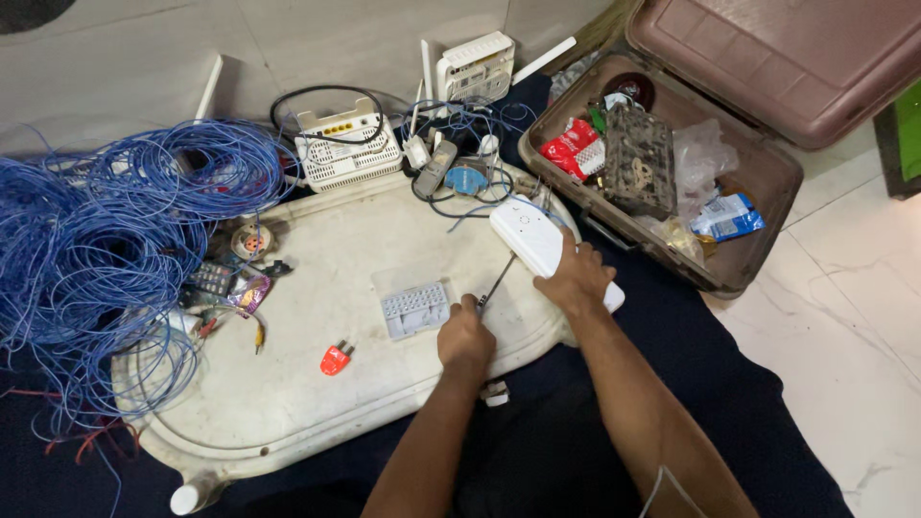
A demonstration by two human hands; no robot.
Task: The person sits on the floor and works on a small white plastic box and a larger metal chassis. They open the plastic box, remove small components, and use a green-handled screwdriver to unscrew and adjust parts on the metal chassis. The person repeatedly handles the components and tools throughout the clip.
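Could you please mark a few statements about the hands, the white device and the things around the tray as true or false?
1. The left hand holds a screwdriver whose tip points at the white device. True.
2. The right hand rests on the blue wire coil. False: it grips the white device.
3. The brown case stands open. True.
4. The small orange plug lies inside the case. False: it lies on the white tray.
5. A white router sits at the tray's far edge. True.
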